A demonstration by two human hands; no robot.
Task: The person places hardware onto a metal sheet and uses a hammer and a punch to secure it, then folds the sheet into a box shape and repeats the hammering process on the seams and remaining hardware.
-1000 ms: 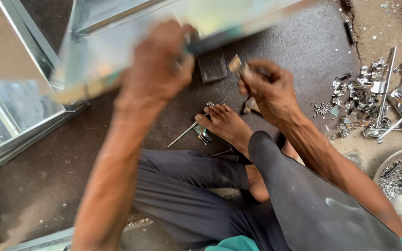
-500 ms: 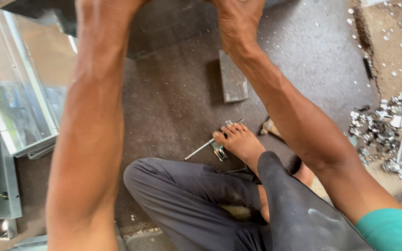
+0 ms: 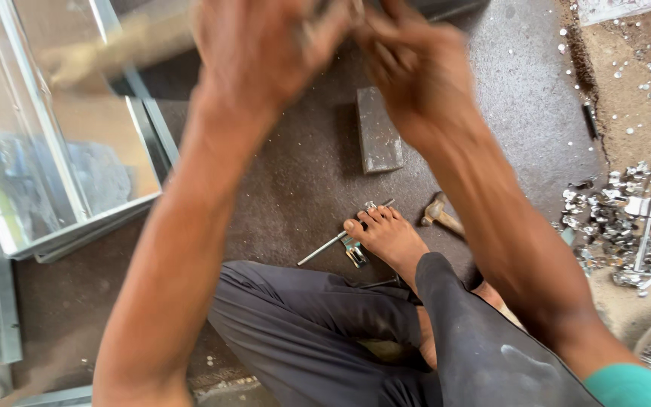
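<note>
the biggest thing around you is the dark floor mat (image 3: pixel 303 173) you're sitting on, with the sandy ground to the right of it. next in size is the shiny sheet-metal frame (image 3: pixel 54 151) on your left, lying across the mat's edge, a blurred strip of it running up toward your left hand.

your own legs in dark trousers (image 3: pixel 325 332) fill the bottom middle, bare foot (image 3: pixel 389 234) flat on the mat. both arms reach up to the top of the view. your left hand (image 3: pixel 265 53) and right hand (image 3: pixel 416 75) are close together, fingers curled around something small and metallic between them — it's too blurred to say what it is, and i can't tell which hand actually grips it.

then the smaller stuff: a grey metal block (image 3: pixel 378 132) lies on the mat below your right hand, a heap of metal scraps (image 3: pixel 619 226) sits on the ground at far right, a hammer (image 3: pixel 440 215) lies just beside your foot, and a thin metal rod (image 3: pixel 325 247) rests by your toes.
</note>
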